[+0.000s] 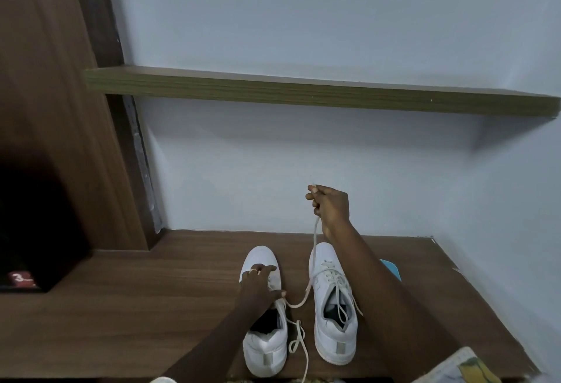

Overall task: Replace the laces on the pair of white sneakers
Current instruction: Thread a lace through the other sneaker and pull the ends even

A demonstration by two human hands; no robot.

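A wooden bench is backed by a pale wall. The left sneaker is steadied by flat fingers of the left hand; its lace is pinched high by the right hand. It could be snagged in an eyelet by an uneven pull.

Looks like a room in a home, probably a bedroom corner. Shows a built-in wood-laminate bench at 6 o'clock, butted against a pale blue painted wall. Has a floating wooden shelf fixed across that wall toward 12 o'clock, a tall matching cupboard panel at 9 o'clock with a dark open cubby below, and patterned cloth at 5 o'clock.
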